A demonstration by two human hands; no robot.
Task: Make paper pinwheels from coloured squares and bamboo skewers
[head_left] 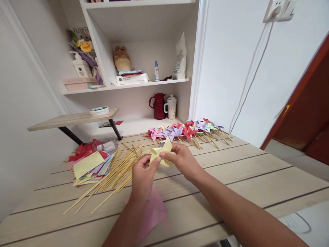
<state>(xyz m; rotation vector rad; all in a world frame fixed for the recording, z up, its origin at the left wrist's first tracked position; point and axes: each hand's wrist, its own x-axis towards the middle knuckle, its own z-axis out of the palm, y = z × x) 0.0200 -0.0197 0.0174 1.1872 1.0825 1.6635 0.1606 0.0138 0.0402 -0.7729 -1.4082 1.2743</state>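
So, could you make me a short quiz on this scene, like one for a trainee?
1. What are the left hand and right hand holding together: (a) a bottle, (b) yellow paper, (c) scissors?
2. True or false: the pinwheels lie farther right in the picture than the loose sticks.
3. Fill in: the jug beside the speckled cup is dark ___.

Key: 1. b; 2. true; 3. red.

Open tabletop [244,163] right of hands [185,162], sticks [120,169] left
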